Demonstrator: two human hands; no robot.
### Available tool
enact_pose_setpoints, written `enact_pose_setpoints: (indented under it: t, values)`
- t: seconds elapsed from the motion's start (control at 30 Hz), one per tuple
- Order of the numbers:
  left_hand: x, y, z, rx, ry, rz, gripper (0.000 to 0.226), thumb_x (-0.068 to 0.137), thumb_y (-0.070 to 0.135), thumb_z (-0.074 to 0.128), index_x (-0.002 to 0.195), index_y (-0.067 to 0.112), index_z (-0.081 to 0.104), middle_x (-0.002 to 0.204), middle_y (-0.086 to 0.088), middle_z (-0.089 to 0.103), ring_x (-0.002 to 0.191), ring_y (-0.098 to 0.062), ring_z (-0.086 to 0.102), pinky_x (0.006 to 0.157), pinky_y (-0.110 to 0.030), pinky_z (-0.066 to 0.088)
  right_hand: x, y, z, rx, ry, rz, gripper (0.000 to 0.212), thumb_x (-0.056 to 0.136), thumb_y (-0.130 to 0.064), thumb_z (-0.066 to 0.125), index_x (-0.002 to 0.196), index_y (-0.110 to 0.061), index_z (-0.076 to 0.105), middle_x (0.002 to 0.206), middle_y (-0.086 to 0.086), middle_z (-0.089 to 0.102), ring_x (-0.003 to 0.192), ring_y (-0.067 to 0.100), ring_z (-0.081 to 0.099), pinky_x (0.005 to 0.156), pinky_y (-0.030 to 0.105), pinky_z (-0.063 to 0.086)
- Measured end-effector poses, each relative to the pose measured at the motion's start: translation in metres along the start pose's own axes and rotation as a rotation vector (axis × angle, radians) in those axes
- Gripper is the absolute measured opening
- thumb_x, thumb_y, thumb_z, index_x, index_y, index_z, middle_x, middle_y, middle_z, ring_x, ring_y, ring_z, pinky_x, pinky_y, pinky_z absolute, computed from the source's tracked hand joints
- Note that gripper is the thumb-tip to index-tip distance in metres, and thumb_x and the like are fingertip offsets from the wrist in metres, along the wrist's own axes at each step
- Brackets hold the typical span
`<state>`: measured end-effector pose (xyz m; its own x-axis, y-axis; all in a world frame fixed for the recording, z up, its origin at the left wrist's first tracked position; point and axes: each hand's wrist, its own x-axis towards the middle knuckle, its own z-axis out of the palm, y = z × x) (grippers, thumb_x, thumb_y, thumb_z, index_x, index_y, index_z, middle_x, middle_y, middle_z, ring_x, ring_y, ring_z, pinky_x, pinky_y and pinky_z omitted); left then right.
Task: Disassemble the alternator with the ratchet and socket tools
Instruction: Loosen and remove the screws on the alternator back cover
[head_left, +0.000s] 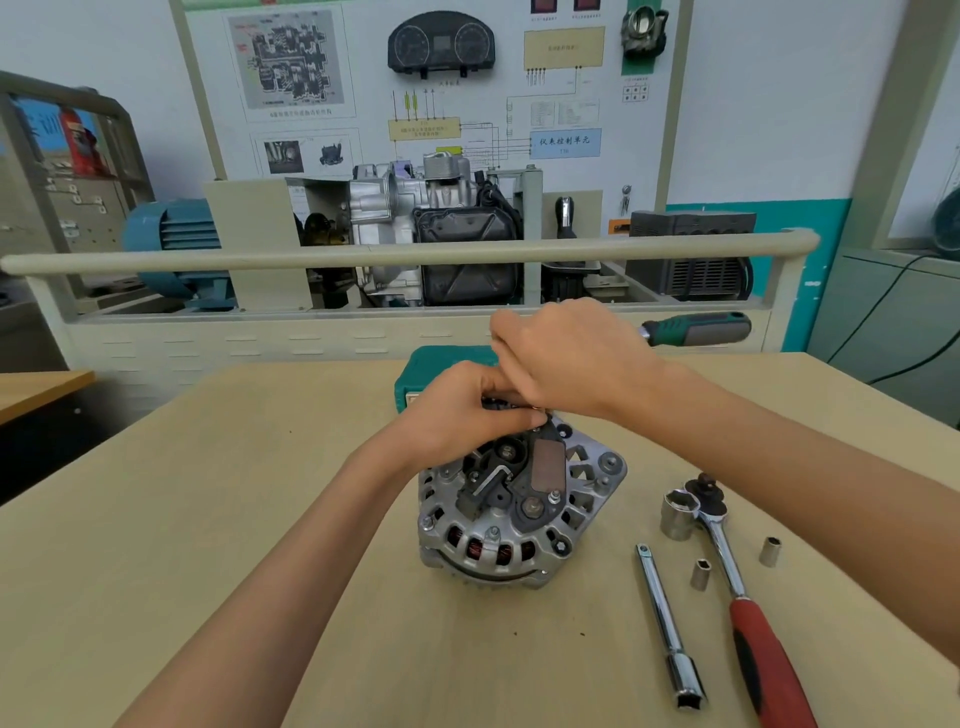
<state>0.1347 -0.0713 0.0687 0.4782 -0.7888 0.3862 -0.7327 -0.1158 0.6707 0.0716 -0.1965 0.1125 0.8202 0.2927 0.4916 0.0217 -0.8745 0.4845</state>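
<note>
Closest to the camera is the extension bar (670, 629) and the red-handled ratchet (748, 597), both lying loose well below and to the right of the hands. The alternator (519, 499) sits right under both hands. Left hand (457, 410) is curled over its far top edge, pinching something I can't make out. Right hand (566, 358) grips a green-handled ratchet (696, 329), handle sticking out sideways to its right, working end hidden straight down under the knuckles.
</note>
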Motion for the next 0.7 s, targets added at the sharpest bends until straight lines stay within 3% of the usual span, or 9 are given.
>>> enact_pose_setpoints:
  t: [0.1, 0.17, 0.23, 0.3, 0.4, 0.5, 0.57, 0.63, 0.7]
  values:
    - [0.000, 0.002, 0.000, -0.005, -0.005, -0.002, 0.011, 0.083, 0.008, 0.067, 0.085, 0.018, 0.072, 0.082, 0.015, 0.071, 0.078, 0.007, 0.062, 0.073, -0.009, 0.045, -0.001, 0.008, -0.001, 0.013, -0.030, -0.138, 0.026, 0.095, -0.024, 0.032, 0.109, -0.011, 0.050, 0.056, -0.002, 0.033, 0.053, 0.024, 0.039, 0.051, 0.031, 0.028]
    - [0.000, 0.002, -0.001, 0.000, -0.009, 0.007, 0.027, 0.083, 0.007, 0.067, 0.069, 0.029, 0.065, 0.063, 0.023, 0.064, 0.066, 0.011, 0.057, 0.064, -0.005, 0.039, -0.002, 0.007, -0.006, 0.048, -0.008, -0.259, 0.035, 0.090, -0.024, 0.027, 0.102, -0.007, 0.055, 0.055, 0.001, 0.044, 0.048, 0.026, 0.041, 0.049, 0.029, 0.029]
    - [-0.001, 0.002, -0.001, -0.004, -0.015, 0.006, 0.031, 0.083, 0.007, 0.066, 0.066, 0.032, 0.061, 0.060, 0.023, 0.062, 0.064, 0.009, 0.056, 0.065, -0.007, 0.040, -0.004, 0.006, -0.012, 0.139, 0.003, -0.336, 0.041, 0.081, -0.021, 0.026, 0.085, 0.001, 0.060, 0.050, 0.008, 0.053, 0.038, 0.027, 0.042, 0.042, 0.026, 0.029]
    - [-0.001, 0.001, -0.001, 0.005, -0.003, 0.004, 0.030, 0.083, 0.007, 0.067, 0.066, 0.031, 0.060, 0.059, 0.023, 0.062, 0.063, 0.009, 0.056, 0.064, -0.007, 0.040, -0.002, 0.005, -0.010, 0.135, 0.000, -0.325, 0.041, 0.083, -0.019, 0.026, 0.092, 0.001, 0.061, 0.055, 0.011, 0.058, 0.041, 0.029, 0.047, 0.044, 0.028, 0.030]
    - [0.002, 0.001, 0.000, 0.035, 0.020, -0.012, 0.036, 0.081, 0.004, 0.068, 0.056, 0.027, 0.056, 0.048, 0.019, 0.056, 0.052, 0.008, 0.050, 0.055, -0.007, 0.035, 0.000, 0.002, -0.004, 0.028, 0.018, -0.227, 0.041, 0.086, -0.024, 0.023, 0.115, -0.011, 0.050, 0.063, 0.004, 0.052, 0.053, 0.028, 0.045, 0.049, 0.029, 0.025]
    - [0.001, -0.001, 0.000, 0.061, 0.039, -0.021, 0.037, 0.080, 0.003, 0.069, 0.050, 0.020, 0.054, 0.043, 0.017, 0.053, 0.045, 0.005, 0.046, 0.049, -0.007, 0.031, -0.001, -0.013, -0.003, 0.002, 0.010, -0.028, 0.026, 0.089, -0.023, 0.033, 0.105, -0.009, 0.048, 0.053, 0.000, 0.032, 0.044, 0.020, 0.030, 0.044, 0.027, 0.015]
    - [0.003, -0.001, 0.000, 0.066, 0.051, -0.027, 0.022, 0.079, 0.004, 0.070, 0.058, 0.002, 0.063, 0.055, -0.001, 0.063, 0.053, -0.003, 0.048, 0.054, -0.021, 0.038, 0.000, -0.022, -0.001, 0.026, 0.018, 0.228, 0.024, 0.089, -0.021, 0.040, 0.106, -0.007, 0.047, 0.058, 0.002, 0.047, 0.045, 0.018, 0.038, 0.042, 0.026, 0.015]
    - [0.004, 0.000, 0.002, 0.061, 0.057, -0.019, 0.017, 0.080, 0.004, 0.068, 0.067, -0.007, 0.064, 0.067, -0.025, 0.063, 0.059, -0.014, 0.047, 0.058, -0.029, 0.040, 0.004, -0.024, 0.002, 0.072, -0.021, 0.438, 0.036, 0.088, -0.019, 0.045, 0.118, 0.001, 0.043, 0.086, 0.010, 0.065, 0.068, 0.026, 0.060, 0.045, 0.026, 0.022]
    - [0.004, -0.001, 0.002, 0.062, 0.062, -0.006, 0.021, 0.080, 0.003, 0.067, 0.060, 0.000, 0.062, 0.060, -0.019, 0.059, 0.053, -0.009, 0.042, 0.054, -0.024, 0.036, 0.008, -0.024, 0.006, 0.125, -0.064, 0.515, 0.045, 0.089, -0.018, 0.047, 0.127, 0.006, 0.038, 0.103, 0.015, 0.065, 0.089, 0.030, 0.065, 0.054, 0.028, 0.031]
